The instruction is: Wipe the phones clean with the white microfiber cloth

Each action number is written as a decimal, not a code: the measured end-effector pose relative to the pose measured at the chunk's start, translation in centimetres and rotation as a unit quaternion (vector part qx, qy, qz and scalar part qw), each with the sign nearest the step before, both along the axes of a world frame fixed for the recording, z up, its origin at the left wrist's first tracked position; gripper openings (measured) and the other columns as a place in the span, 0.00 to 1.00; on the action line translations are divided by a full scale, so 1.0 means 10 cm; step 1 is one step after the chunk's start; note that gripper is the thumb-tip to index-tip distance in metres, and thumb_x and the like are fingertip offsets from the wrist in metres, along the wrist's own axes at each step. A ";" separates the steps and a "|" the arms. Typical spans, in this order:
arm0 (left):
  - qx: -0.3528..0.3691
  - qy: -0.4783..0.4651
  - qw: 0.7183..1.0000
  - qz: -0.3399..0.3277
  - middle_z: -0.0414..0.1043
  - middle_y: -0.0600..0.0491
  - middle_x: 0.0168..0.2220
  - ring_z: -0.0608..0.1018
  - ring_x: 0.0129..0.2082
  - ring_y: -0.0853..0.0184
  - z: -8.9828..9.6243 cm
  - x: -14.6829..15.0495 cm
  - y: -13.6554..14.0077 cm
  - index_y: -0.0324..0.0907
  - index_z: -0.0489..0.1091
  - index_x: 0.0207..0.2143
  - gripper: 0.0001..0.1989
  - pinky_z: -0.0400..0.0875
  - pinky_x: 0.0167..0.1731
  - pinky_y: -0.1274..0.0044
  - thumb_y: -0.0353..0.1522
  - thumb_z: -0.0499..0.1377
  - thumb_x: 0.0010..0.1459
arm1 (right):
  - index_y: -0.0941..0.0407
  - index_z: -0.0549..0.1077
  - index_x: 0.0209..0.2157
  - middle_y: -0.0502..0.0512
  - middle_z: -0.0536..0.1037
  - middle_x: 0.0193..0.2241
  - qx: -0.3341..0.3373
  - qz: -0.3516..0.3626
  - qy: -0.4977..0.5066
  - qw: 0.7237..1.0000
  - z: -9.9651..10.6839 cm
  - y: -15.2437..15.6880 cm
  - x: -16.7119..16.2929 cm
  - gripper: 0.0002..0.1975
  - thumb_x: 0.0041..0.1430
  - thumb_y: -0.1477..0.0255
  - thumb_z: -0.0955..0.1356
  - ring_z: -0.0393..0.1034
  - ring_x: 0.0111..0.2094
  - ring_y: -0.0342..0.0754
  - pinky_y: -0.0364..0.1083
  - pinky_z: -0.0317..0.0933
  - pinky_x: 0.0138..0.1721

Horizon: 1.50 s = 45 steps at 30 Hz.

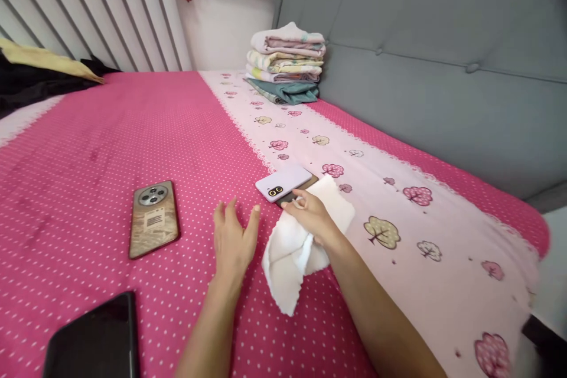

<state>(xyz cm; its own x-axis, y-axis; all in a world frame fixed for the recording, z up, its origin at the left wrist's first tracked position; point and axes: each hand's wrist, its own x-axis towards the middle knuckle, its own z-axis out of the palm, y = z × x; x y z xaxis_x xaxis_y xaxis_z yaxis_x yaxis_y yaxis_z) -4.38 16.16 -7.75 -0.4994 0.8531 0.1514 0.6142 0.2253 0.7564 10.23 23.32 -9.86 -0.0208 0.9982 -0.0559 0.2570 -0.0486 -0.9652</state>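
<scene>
My right hand (pixel 312 212) has its fingers closed on a white cloth (pixel 286 257), which spreads over the bed on both sides of the hand. Just beyond those fingertips lies a lavender phone (pixel 286 182) with its camera side up. It rests partly on a dark brown flat item (pixel 287 196), whose near part is hidden by the cloth and hand. My left hand (pixel 234 236) is held over the pink dotted sheet, empty, with thumb and fingers apart. Left of it a brown phone (pixel 154 221) lies back up, with a label on its back.
A black-screened device (pixel 95 342) lies at the near left. Folded fabrics (pixel 287 59) are stacked against the grey padded headboard (pixel 420 41). Dark and yellow cloth (pixel 44 71) lies by the white radiator (pixel 97 12). The bedsheet (pixel 177 130) has a printed tree band.
</scene>
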 end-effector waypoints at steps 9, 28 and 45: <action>-0.026 0.175 0.984 -0.013 0.50 0.27 0.57 0.55 0.59 0.45 -0.09 0.20 0.02 0.28 0.57 0.55 0.35 0.54 0.54 0.61 0.48 0.46 0.55 | 0.58 0.72 0.39 0.57 0.77 0.34 0.093 -0.123 -0.088 0.984 -0.01 -1.17 0.89 0.15 0.50 0.65 0.65 0.70 0.38 0.52 0.48 0.62 0.41; -0.042 0.340 0.929 -0.143 0.55 0.36 0.59 0.56 0.59 0.52 -0.21 0.43 -0.94 0.31 0.55 0.57 0.32 0.49 0.56 0.63 0.44 0.42 0.58 | 0.59 0.72 0.34 0.59 0.77 0.32 0.226 -0.262 -0.204 0.916 -0.18 -2.50 1.26 0.13 0.55 0.68 0.60 0.70 0.33 0.52 0.46 0.62 0.35; -0.035 0.350 0.904 -0.242 0.57 0.44 0.59 0.60 0.58 0.59 -0.09 0.26 -2.57 0.38 0.58 0.56 0.28 0.53 0.56 0.67 0.44 0.43 0.59 | 0.61 0.69 0.39 0.54 0.72 0.36 0.194 -0.258 -0.244 0.915 -0.23 -2.95 1.22 0.11 0.61 0.67 0.62 0.68 0.36 0.46 0.50 0.63 0.39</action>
<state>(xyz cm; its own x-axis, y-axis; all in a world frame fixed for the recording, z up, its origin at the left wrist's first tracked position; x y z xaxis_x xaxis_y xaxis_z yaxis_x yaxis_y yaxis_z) -1.79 -9.52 -8.69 0.1321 0.9656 0.2240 0.9766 -0.1655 0.1376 22.43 -6.15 -12.12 0.3912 0.8154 0.4267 0.7010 0.0364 -0.7122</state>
